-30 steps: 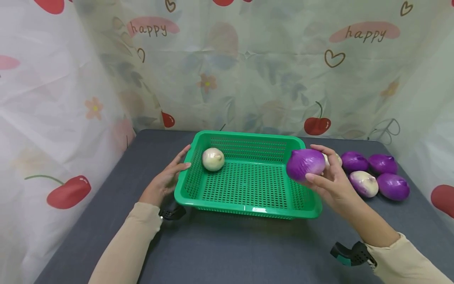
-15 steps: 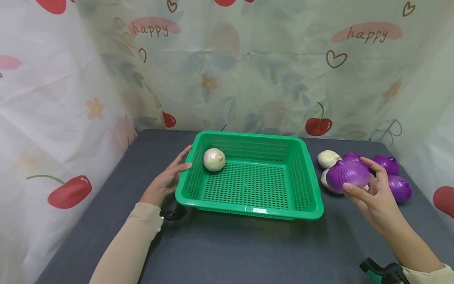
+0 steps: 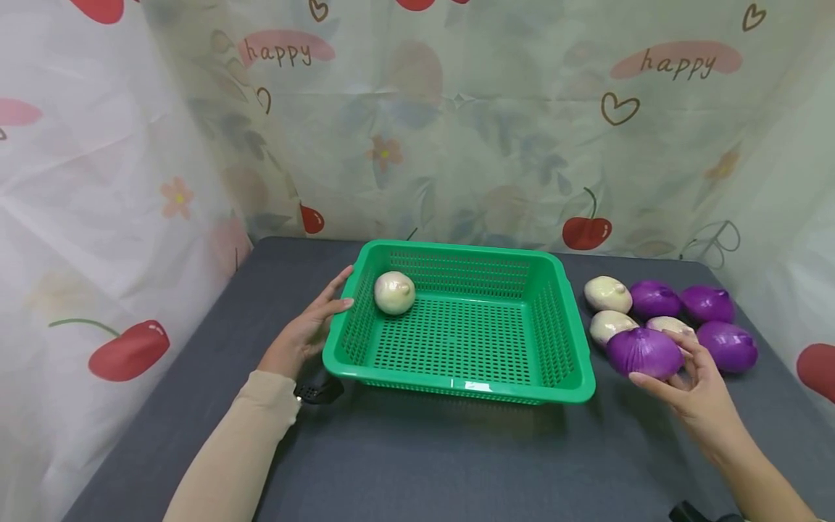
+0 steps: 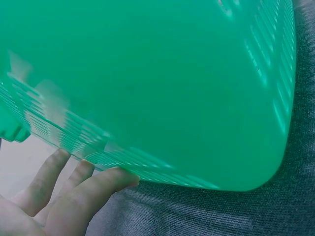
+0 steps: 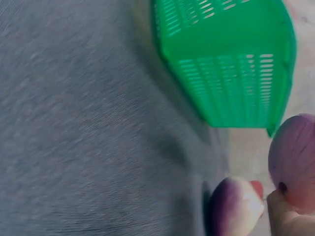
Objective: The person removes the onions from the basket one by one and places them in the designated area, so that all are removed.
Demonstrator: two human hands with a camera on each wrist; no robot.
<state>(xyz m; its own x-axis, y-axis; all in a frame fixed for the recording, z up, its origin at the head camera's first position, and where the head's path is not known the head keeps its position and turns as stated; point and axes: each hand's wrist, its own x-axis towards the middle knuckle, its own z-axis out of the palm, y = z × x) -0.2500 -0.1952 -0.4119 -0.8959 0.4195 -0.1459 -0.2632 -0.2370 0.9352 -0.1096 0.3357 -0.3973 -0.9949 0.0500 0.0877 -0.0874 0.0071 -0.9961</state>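
My right hand (image 3: 701,391) holds a glossy purple onion (image 3: 642,353) between thumb and fingers, at the front of a cluster of onions. In the right wrist view the held onion (image 5: 295,157) shows at the right edge, above a white-and-purple onion (image 5: 236,209). Against the left side of a green plastic basket (image 3: 457,391) rests my left hand (image 3: 306,330), fingers spread along the wall. The left wrist view shows its fingertips (image 4: 120,177) touching the slotted side. Inside the basket, toward the left, lies a white onion (image 3: 394,293).
Right of the basket lie white onions, one at the back (image 3: 608,294) and one in front of it (image 3: 609,326). Purple onions (image 3: 727,346) sit farther right, with a pale one (image 3: 668,325) partly hidden behind my right hand. A patterned curtain (image 3: 457,145) surrounds the dark table (image 3: 457,464).
My right hand has carried the purple onion from over the basket's right rim to the right, then lower, to the front of the cluster. The left hand stays at the basket.
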